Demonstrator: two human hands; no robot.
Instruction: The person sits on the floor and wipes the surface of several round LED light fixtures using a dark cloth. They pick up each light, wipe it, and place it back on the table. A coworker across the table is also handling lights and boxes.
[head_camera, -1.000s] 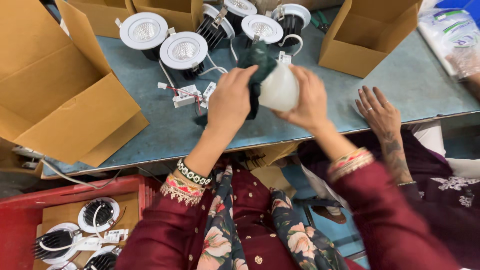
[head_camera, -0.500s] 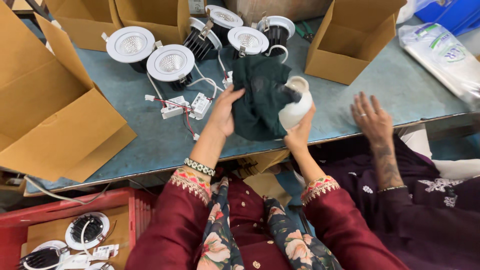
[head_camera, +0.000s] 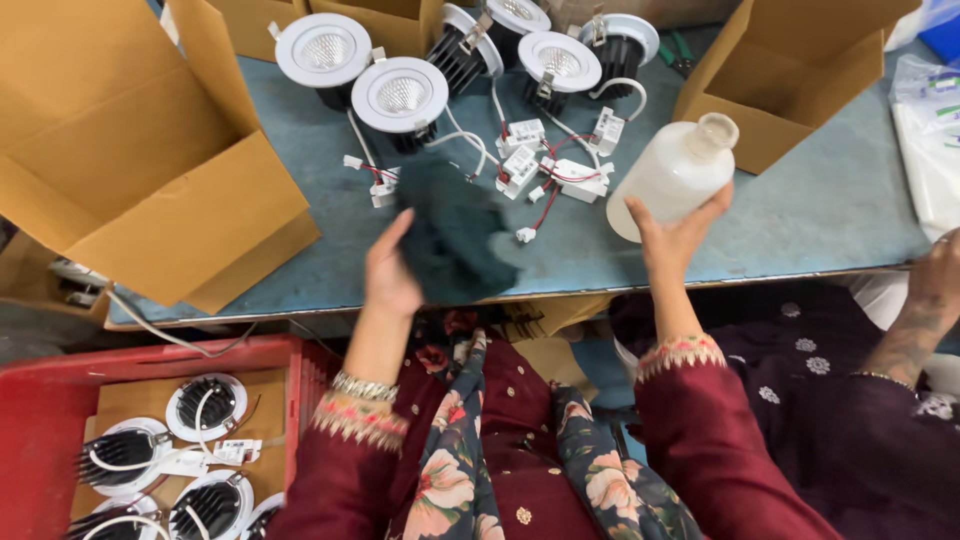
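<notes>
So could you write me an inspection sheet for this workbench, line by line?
Surface: grey-blue worktable, worn, edge toward the person.
Job's things: dark green cloth in the left hand; white plastic bottle, uncapped and tilted, in the right hand.
Clutter: five round white downlights with black heat sinks; small white driver boxes; open brown cardboard boxes.
Grippers: both hands closed on their things.
Cables: white and red leads tangled among the drivers.
Surroundings: red plastic crate of more downlights lower left; another person's hand at right.
</notes>
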